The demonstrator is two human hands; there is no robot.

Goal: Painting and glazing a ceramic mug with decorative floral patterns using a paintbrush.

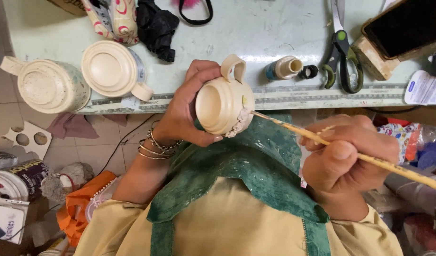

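This looks like a small home craft workshop. A paint-smeared bench [256, 33] carries cream mugs [49, 85], scissors [343, 57], a small open bottle [284, 68] and a ruler [322, 95] along its edge. On the tiled floor [2, 95] beside it lie rags [73, 125], a paint tin [23, 178] and cardboard offcuts [28, 137] among other clutter.

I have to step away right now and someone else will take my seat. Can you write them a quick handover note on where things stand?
Left hand: grip on a cream mug, held on its side, base toward the camera.
Right hand: grip on a thin brush, tip at the mug's lower side.
Done: a grey textured patch sits on the mug there.
Left: the rest of the mug is bare. Two more cream mugs lie on the table, with scissors and a small open bottle.
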